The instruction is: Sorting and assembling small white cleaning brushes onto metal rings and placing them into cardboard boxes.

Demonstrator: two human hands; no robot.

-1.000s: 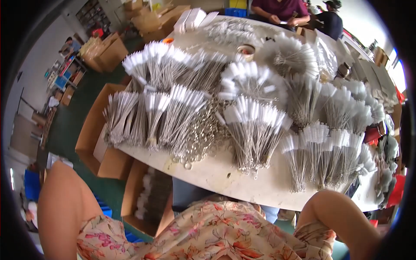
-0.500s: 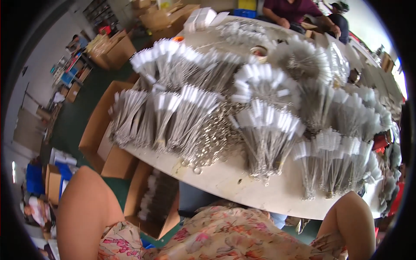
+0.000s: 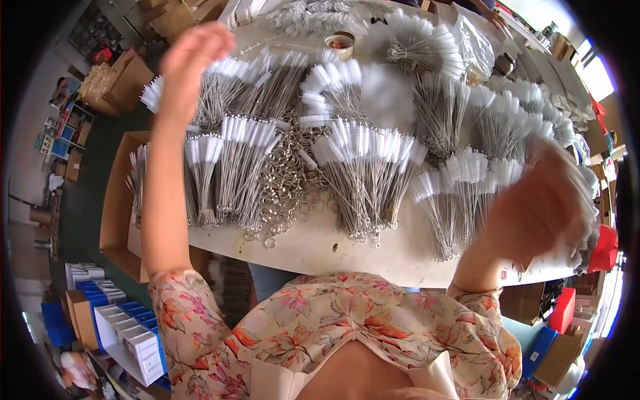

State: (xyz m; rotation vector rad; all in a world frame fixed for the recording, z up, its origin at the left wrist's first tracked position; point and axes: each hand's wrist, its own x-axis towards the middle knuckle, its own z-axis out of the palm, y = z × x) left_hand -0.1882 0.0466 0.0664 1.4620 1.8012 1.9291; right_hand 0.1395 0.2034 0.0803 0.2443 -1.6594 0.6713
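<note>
My left hand [image 3: 199, 50] is raised over the far left bunches of wire-handled bottle brushes [image 3: 230, 83], its fingers blurred. Blurred more strongly, my right hand [image 3: 547, 200] is above the brushes at the right of the table, and its fingers cannot be made out. No held thing shows in either hand. Between my arms stands a fan-shaped bunch of white-bristled brushes [image 3: 370, 150], its wire loops toward me. Left of it lies a heap of metal split rings [image 3: 290, 177], beside another bunch of brushes [image 3: 243, 167].
The pale table [image 3: 307, 250] curves in front of me. A tape roll [image 3: 340, 43] stands behind the bunches, near a clear plastic bag [image 3: 473, 50]. An open cardboard box [image 3: 117, 213] is at the table's left edge. Another person's hand [image 3: 493, 17] shows at the far side.
Both forearms and hands have come up into view, the left toward the far left bunches, the right over the right side. The view has shifted, showing more of my torso.
</note>
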